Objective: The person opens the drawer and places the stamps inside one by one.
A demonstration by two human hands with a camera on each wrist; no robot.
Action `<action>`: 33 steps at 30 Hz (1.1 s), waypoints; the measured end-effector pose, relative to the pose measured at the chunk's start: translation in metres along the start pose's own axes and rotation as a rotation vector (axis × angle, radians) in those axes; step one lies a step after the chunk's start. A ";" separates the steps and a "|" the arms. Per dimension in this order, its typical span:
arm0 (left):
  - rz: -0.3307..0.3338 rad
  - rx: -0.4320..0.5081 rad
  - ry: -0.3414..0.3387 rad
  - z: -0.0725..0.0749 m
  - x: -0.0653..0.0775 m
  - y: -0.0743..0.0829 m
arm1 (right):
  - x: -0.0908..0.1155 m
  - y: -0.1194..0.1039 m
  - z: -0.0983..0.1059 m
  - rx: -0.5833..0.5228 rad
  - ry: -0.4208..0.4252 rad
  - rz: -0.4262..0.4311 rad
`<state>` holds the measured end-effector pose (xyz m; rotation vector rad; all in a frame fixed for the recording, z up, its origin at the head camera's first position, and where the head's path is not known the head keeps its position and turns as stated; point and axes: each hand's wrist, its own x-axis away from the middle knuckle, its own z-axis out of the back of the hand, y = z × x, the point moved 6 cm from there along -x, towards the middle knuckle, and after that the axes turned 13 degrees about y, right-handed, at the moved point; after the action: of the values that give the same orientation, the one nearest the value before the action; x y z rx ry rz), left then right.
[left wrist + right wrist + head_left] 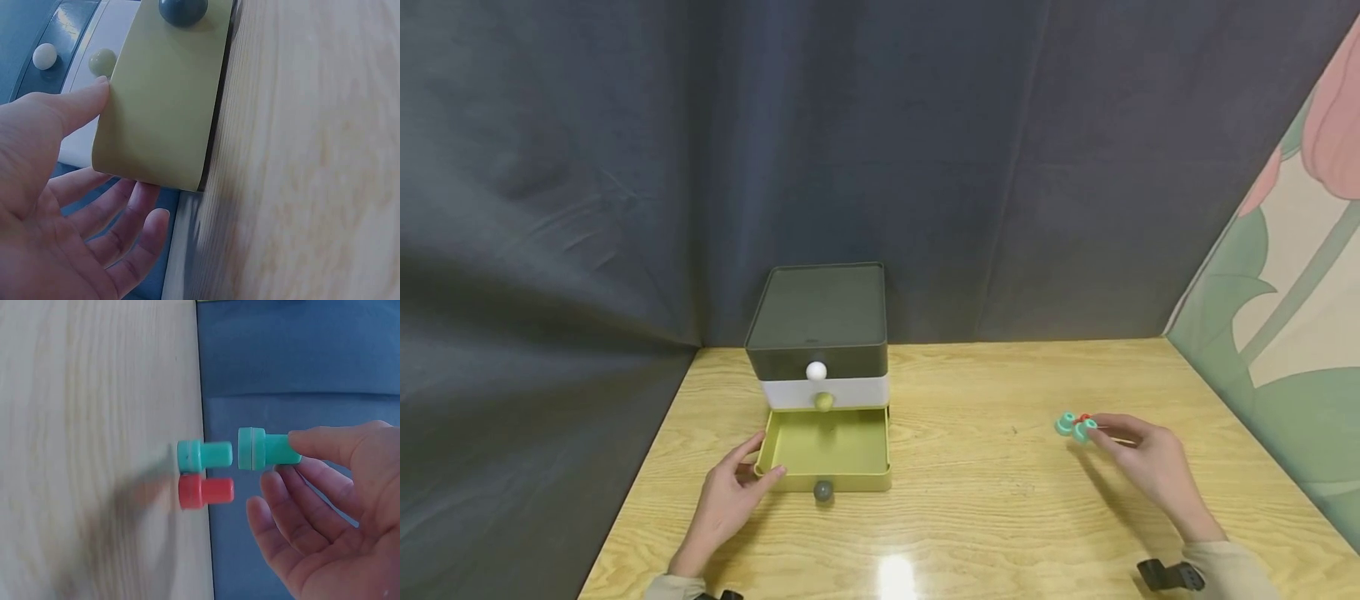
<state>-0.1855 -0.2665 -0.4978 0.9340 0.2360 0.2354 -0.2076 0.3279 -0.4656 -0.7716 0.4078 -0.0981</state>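
Note:
In the head view my left hand [727,498] is at the front left corner of the pulled-out olive-green drawer [853,482]. The left wrist view has its thumb on the drawer front's upper edge and the other fingers around the side. My right hand [1150,467] pinches a mint-green toy stamp [252,449] between thumb and fingers, raised over the table. Close beside it, a second mint-green stamp [190,456] and a red stamp [192,491] stand on the table side by side.
Above the open drawer sit a white drawer [861,392] and a dark grey top drawer [857,362], both closed, with round knobs. The wooden table [962,467] ends at a dark curtain [925,167] behind and left. A flower-patterned panel [1300,333] borders the right.

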 end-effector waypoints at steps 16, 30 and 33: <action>-0.015 -0.001 0.001 0.000 0.000 0.001 | 0.002 -0.039 -0.020 -0.072 -0.058 0.018; -0.012 0.021 -0.001 -0.001 0.000 -0.001 | 0.003 -0.071 -0.043 -0.136 -0.137 0.040; -0.014 0.019 0.005 -0.001 0.001 -0.001 | 0.004 -0.079 -0.048 -0.151 -0.153 0.048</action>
<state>-0.1849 -0.2660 -0.4992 0.9505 0.2501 0.2229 -0.2177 0.2386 -0.4431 -0.9108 0.2908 0.0371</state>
